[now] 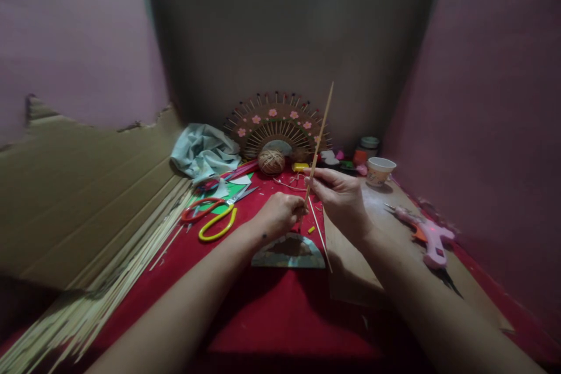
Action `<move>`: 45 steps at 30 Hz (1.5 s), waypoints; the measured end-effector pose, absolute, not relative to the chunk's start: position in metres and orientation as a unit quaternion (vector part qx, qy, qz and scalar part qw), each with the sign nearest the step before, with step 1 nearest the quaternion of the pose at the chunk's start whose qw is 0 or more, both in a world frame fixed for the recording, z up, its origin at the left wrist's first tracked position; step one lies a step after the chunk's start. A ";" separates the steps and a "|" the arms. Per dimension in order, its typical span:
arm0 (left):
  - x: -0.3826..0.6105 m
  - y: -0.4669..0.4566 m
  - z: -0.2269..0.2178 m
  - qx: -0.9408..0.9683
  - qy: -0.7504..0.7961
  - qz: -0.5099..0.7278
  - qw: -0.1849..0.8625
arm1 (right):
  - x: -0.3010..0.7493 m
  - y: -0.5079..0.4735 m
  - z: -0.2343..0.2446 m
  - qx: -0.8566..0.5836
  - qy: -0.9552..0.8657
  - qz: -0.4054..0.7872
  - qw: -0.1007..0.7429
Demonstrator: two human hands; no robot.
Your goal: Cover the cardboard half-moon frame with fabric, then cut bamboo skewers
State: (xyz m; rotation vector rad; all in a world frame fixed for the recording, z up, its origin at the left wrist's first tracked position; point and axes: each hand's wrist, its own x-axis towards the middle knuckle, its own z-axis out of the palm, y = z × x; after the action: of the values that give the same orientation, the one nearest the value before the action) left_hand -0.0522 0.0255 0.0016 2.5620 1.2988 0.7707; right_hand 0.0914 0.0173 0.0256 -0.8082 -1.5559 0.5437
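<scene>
My left hand point(280, 214) and my right hand point(338, 193) both grip a thin bamboo stick point(321, 130) that rises up and to the right above a red cloth point(272, 315). The left hand pinches its lower end; the right hand holds it just above. Under the hands lies a half-round cardboard piece point(289, 252). Another loose stick point(322, 236) lies slanted beside it.
A stick fan with pink flowers point(277, 125) stands at the back, a twine ball point(270, 160) before it. Orange and yellow scissors point(213, 216) lie left. A pile of sticks point(100, 286) and cardboard point(79, 187) fill the left. A pink glue gun point(427, 234) and cup point(379, 170) sit right.
</scene>
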 end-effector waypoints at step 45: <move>-0.060 0.023 0.007 0.856 0.410 0.261 0.174 | 0.101 0.021 0.065 -0.318 -0.574 0.429 0.621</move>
State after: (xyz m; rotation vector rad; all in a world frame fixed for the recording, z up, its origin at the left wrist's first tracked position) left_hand -0.0603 0.0231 0.0069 2.4281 1.1630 0.7388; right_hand 0.1012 0.0215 0.0646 -0.7321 -1.3183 0.9866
